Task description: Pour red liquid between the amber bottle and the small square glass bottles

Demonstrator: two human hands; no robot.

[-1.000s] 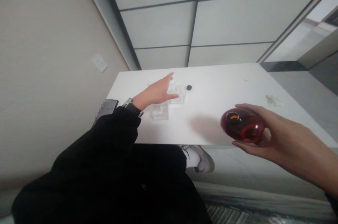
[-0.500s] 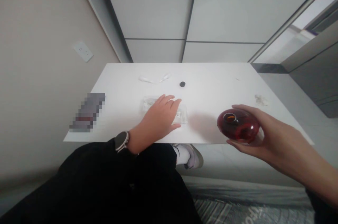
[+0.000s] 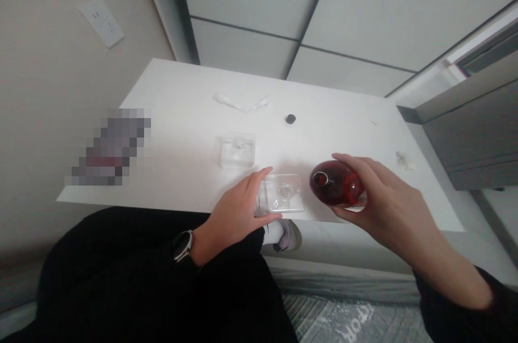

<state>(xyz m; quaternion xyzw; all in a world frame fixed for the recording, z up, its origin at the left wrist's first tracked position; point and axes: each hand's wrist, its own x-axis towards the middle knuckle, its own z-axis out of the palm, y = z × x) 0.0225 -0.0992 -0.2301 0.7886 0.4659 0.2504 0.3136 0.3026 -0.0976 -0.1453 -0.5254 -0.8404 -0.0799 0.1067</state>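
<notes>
red bottle (image 3: 334,187) at the near side of the surface (image 3: 182,165), just right of the near clear box (image 3: 288,193), and the right hand (image 3: 384,197) has it! that grip is curled round the bottle's right side, opened only as wide as its body, round mouth showing on top; whether the base touches down, can't tell. over to the left hand (image 3: 238,208), watch (image 3: 184,246) on its wrist: grip parted box-wide, thumb at the near edge, forefinger at the far edge, holding the left end of the near clear box. far and left of that sits the far clear box (image 3: 238,151). beyond both boxes, a black cap (image 3: 290,119) and a thin clear strip (image 3: 226,101); out right, a crumpled scrap (image 3: 404,160).
</notes>
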